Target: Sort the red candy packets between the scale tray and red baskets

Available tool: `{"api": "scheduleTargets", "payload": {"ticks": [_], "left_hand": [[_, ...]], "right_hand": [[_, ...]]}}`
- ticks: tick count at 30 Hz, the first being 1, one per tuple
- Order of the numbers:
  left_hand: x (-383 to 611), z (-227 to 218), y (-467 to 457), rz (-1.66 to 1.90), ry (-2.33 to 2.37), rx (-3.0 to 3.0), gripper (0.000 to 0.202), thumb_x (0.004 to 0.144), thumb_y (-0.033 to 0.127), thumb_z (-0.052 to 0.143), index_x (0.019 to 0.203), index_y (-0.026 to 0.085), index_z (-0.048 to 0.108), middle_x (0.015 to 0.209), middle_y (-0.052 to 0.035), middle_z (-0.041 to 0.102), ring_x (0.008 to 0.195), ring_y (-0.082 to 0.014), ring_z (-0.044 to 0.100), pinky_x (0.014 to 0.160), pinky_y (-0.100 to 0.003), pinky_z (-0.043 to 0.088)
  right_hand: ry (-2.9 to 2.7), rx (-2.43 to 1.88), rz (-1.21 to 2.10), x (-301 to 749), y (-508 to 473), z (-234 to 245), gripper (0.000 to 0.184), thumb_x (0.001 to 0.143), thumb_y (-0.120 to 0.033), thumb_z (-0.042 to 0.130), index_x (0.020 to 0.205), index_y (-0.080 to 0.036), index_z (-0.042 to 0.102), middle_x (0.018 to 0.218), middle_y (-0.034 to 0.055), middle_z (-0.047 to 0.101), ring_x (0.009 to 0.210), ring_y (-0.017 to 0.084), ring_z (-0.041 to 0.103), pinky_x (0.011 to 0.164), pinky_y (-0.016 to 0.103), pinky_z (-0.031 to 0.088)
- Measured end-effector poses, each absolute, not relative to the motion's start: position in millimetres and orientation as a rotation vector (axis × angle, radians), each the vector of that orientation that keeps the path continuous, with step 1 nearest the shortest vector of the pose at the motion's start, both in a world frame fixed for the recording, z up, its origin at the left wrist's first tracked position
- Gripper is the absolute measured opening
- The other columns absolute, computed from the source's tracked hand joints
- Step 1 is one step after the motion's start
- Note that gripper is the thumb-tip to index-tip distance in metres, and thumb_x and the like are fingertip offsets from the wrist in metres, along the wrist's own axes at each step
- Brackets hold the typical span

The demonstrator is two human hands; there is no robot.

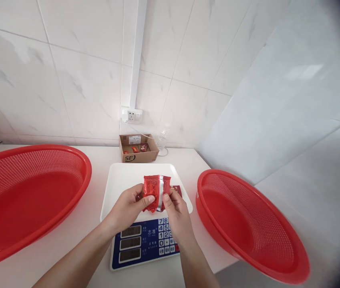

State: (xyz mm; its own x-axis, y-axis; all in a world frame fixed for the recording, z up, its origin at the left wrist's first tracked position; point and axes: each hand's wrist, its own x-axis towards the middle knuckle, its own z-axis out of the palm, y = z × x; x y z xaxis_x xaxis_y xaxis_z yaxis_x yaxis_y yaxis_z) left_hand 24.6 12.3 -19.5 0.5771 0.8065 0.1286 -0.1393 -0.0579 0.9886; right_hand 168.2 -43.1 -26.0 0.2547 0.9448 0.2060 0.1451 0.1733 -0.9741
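Observation:
Both my hands hold a small red snack packet (155, 187) upright above the white tray (121, 188) of an electronic scale (145, 244). My left hand (131, 206) pinches the packet's lower left, thumb on its front. My right hand (176, 212) grips its lower right edge with thumb and fingers closed. A second red packet (178, 189) lies on the tray just behind my right hand, partly hidden. The scale's blue panel with displays and keypad shows below my wrists.
A large red mesh basket (22, 200) sits at the left and another red basket (248, 224) at the right, overhanging the counter edge. A small cardboard box (138, 149) with red packets stands at the back by the tiled wall, beside a clear bottle (161, 141) and a wall socket (132, 116).

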Motion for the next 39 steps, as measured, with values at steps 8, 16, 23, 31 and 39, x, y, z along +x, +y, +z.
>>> {"api": "scheduleTargets", "payload": {"ticks": [8, 16, 23, 31, 39], "left_hand": [[25.4, -19.5, 15.3, 0.855, 0.591, 1.375, 0.023, 0.082, 0.039, 0.06, 0.087, 0.017, 0.061, 0.072, 0.0, 0.062, 0.063, -0.0144, 0.056, 0.061, -0.026, 0.043], [23.9, -18.6, 15.8, 0.785, 0.503, 1.501, 0.025, 0.081, 0.042, 0.06, 0.087, 0.018, 0.06, 0.08, -0.0024, 0.062, 0.077, -0.0187, 0.057, 0.072, -0.029, 0.044], [24.6, -12.4, 12.3, 0.812, 0.541, 1.518, 0.023, 0.087, 0.039, 0.052, 0.077, 0.019, 0.058, 0.07, 0.001, 0.059, 0.067, -0.0156, 0.056, 0.065, -0.026, 0.043], [25.0, -16.3, 14.2, 0.773, 0.572, 1.56, 0.028, 0.088, 0.042, 0.05, 0.075, 0.018, 0.057, 0.07, -0.0002, 0.06, 0.067, -0.0157, 0.055, 0.064, -0.027, 0.043], [25.9, -18.2, 14.5, 0.917, 0.621, 1.459, 0.026, 0.087, 0.043, 0.052, 0.093, 0.019, 0.055, 0.075, -0.0009, 0.063, 0.067, -0.0164, 0.058, 0.066, -0.029, 0.045]], "right_hand": [[-1.209, -1.265, 0.969, 167.8, -47.1, -28.7, 0.03, 0.082, -0.044, 0.057, 0.096, -0.019, 0.065, 0.078, 0.0036, 0.067, 0.068, 0.017, 0.06, 0.062, 0.029, 0.049], [-1.224, -1.28, 0.857, 166.3, -46.7, -22.0, 0.029, 0.081, -0.043, 0.056, 0.09, -0.018, 0.068, 0.071, 0.0023, 0.064, 0.066, 0.017, 0.058, 0.061, 0.028, 0.047], [-1.259, -1.25, 0.921, 166.0, -46.8, -24.2, 0.041, 0.082, -0.054, 0.051, 0.093, -0.018, 0.068, 0.07, 0.0043, 0.066, 0.064, 0.016, 0.059, 0.058, 0.027, 0.048], [-1.227, -1.337, 0.814, 166.7, -46.0, -27.5, 0.038, 0.085, -0.051, 0.049, 0.074, -0.018, 0.064, 0.064, 0.003, 0.063, 0.06, 0.016, 0.057, 0.055, 0.027, 0.046], [-1.258, -1.3, 0.883, 167.1, -48.0, -26.9, 0.045, 0.084, -0.058, 0.047, 0.081, -0.018, 0.066, 0.066, 0.0037, 0.063, 0.059, 0.016, 0.056, 0.055, 0.027, 0.044]]}}
